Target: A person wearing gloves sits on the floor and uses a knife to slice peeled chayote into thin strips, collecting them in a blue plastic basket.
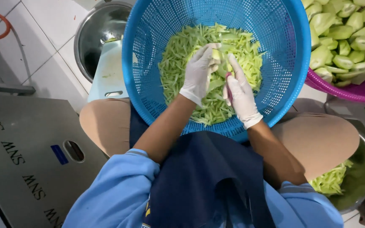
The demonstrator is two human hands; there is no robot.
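Observation:
A big blue perforated basket (284,55) rests on my lap, holding a heap of pale green fruit shreds (182,46). My left hand (199,71), in a white glove, grips a peeled pale green fruit piece (217,55) over the heap. My right hand (241,95), also gloved, holds a small pink-handled peeler (229,86) against that piece.
A purple basket (360,88) of peeled green fruit halves sits at the upper right. A steel bowl (362,185) with more shreds stands at the lower right, another steel bowl (93,33) at the upper left. A grey metal box (22,160) lies on the left, over white floor tiles.

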